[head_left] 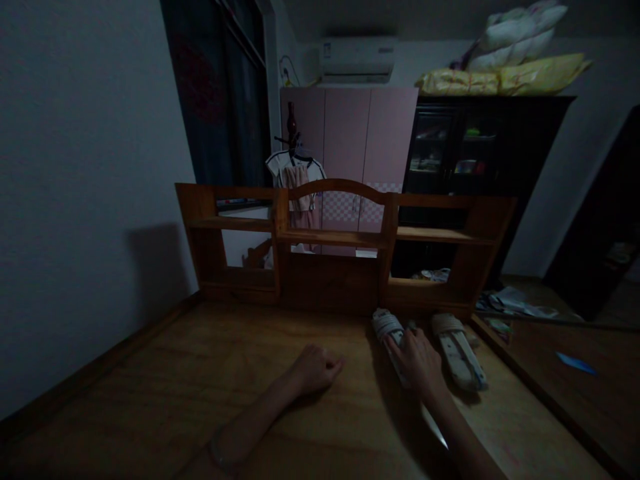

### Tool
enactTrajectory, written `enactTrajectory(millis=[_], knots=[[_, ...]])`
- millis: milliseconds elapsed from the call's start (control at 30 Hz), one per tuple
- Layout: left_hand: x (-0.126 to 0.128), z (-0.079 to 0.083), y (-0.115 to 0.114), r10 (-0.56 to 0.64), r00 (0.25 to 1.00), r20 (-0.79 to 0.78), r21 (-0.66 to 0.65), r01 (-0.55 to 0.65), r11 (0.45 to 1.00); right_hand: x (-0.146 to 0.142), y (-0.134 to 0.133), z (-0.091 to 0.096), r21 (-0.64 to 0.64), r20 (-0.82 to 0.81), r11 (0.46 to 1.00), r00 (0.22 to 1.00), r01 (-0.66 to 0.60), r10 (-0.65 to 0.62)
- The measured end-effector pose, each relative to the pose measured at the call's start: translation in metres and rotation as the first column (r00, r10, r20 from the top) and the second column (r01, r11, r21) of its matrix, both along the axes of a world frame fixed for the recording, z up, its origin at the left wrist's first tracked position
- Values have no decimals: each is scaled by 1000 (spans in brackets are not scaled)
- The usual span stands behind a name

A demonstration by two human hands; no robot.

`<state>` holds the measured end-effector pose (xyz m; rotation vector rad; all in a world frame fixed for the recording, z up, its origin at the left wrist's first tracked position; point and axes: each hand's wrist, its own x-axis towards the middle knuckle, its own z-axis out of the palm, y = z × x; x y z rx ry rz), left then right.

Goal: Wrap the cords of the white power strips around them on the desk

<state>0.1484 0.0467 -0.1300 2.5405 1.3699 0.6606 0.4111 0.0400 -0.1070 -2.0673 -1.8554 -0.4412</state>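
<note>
My right hand [419,360] lies over a pale sandal [389,329] on the wooden bed board [210,373], its fingers curled over the sole near the wooden headboard shelf [340,237]. A second pale sandal [457,350] lies just to the right of that hand, untouched. My left hand [316,368] rests on the board further left, fingers curled into a loose fist with nothing in it. The room is dim.
A white wall runs along the left. Behind the headboard stand a pink wardrobe [350,133], a dark cabinet [475,153] topped with bundled bedding [505,73], and a clothes stand [295,167]. Papers litter the floor [515,303] at right.
</note>
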Motion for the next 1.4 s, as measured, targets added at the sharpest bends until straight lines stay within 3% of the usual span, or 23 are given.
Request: enactTrajectory(millis=[600, 867, 1000, 1167, 1400], knots=[[1, 6, -6, -28, 999, -16, -9, 28, 1000, -2, -1, 17, -141, -149, 990, 988, 6, -27], [-2, 4, -3, -24, 999, -28, -23, 23, 999, 0, 2, 12, -82, -155, 996, 987, -42, 29], [-1, 6, -3, -28, 1000, -11, -18, 27, 999, -1, 3, 11, -21, -221, 993, 969, -117, 110], [0, 12, -5, 3, 1000, 28, -21, -2, 1000, -11, -1, 19, 119, -373, 961, 886, -248, 275], [-1, 25, -9, 46, 993, 110, -51, -41, 998, -31, -8, 20, 262, -359, 845, 766, -466, 534]])
